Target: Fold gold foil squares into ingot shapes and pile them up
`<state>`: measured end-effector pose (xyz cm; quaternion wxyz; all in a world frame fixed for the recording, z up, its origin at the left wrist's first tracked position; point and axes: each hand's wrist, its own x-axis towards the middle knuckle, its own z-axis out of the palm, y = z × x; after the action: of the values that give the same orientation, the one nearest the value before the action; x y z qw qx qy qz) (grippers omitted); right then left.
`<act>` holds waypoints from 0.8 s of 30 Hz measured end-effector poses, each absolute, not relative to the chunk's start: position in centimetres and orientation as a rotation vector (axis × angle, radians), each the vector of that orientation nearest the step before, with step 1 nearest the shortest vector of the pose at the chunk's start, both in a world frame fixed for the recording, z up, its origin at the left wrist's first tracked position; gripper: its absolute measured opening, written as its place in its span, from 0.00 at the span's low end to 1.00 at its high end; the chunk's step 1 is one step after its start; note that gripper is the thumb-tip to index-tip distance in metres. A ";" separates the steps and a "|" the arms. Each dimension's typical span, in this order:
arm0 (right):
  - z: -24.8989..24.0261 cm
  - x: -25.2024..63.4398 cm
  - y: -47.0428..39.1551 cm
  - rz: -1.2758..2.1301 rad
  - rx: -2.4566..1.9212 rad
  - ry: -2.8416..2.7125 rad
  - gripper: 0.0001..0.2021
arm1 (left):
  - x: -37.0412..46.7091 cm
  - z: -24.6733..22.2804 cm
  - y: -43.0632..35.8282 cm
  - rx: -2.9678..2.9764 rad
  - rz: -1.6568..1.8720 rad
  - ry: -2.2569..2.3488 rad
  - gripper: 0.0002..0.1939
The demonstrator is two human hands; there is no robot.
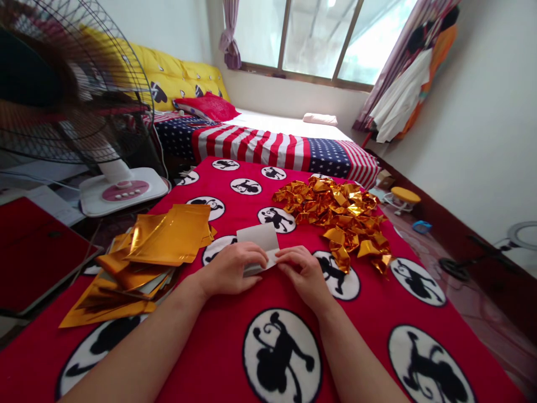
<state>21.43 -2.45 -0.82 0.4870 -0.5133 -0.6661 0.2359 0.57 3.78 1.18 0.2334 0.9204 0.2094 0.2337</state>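
Observation:
A sheet of paper point(257, 235), its pale grey side up, lies on the red cloth with its near edge folded over. My left hand point(235, 267) bends its fingers over the left part of the fold. At the right end of the fold, my right hand point(304, 274) pinches the paper between thumb and fingers. To the left is a loose stack of flat gold foil paper sheets point(170, 238). Folded gold foil pieces point(335, 207) are heaped on the right, beyond my right hand.
The red cloth point(201, 347) with black monkey figures covers the table. A white-based fan point(126, 190) stands at the left, beside a dark red folder-like object point(37, 252). Behind the table is a bed with a striped, starred cover point(255, 144). A yellow-topped stool point(405, 195) is on the floor.

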 end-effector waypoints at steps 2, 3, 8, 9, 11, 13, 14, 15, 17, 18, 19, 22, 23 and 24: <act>-0.8 21.6 -2.5 0.566 -1.252 -1.676 0.06 | 0.1 1.1 4.2 2.490 0.642 0.550 0.10; -0.9 21.6 -2.5 0.572 -1.278 -1.677 0.06 | -0.1 1.0 4.4 2.468 0.652 0.556 0.10; -1.3 21.8 -2.6 0.614 -1.384 -1.619 0.04 | -1.4 0.8 5.5 2.336 0.655 0.679 0.04; -1.4 21.7 -2.6 0.623 -1.385 -1.615 0.04 | -1.5 0.9 5.6 2.309 0.636 0.689 0.05; -1.5 21.6 -2.5 0.636 -1.392 -1.613 0.05 | -1.7 1.2 5.8 2.267 0.592 0.702 0.09; -1.7 21.3 -2.4 0.640 -1.420 -1.605 0.05 | -1.8 1.4 6.0 2.245 0.558 0.706 0.13; -1.8 21.2 -2.4 0.632 -1.443 -1.596 0.05 | -1.8 1.4 6.0 2.244 0.548 0.706 0.13; -1.8 21.1 -2.4 0.623 -1.468 -1.584 0.04 | -1.8 1.3 6.1 2.247 0.540 0.705 0.12; -1.8 20.9 -2.4 0.603 -1.516 -1.560 0.03 | -1.8 1.2 6.2 2.261 0.533 0.711 0.09; -1.8 20.8 -2.4 0.594 -1.533 -1.548 0.02 | -1.8 1.1 6.2 2.270 0.534 0.723 0.07; -1.8 20.8 -2.4 0.587 -1.543 -1.537 0.02 | -1.8 1.0 6.1 2.278 0.537 0.742 0.06; -1.5 20.9 -2.4 0.574 -1.546 -1.526 0.03 | -1.7 1.0 5.9 2.299 0.539 0.815 0.04; -1.3 21.0 -2.4 0.582 -1.532 -1.526 0.03 | -1.6 1.1 5.9 2.303 0.537 0.833 0.04; -1.2 21.1 -2.3 0.603 -1.511 -1.528 0.03 | -1.5 1.1 5.8 2.306 0.536 0.846 0.05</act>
<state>21.08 -2.34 -1.19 0.4394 -0.6082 -0.6149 0.2429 -1.55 5.79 1.10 0.3086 0.8724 0.3202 0.2027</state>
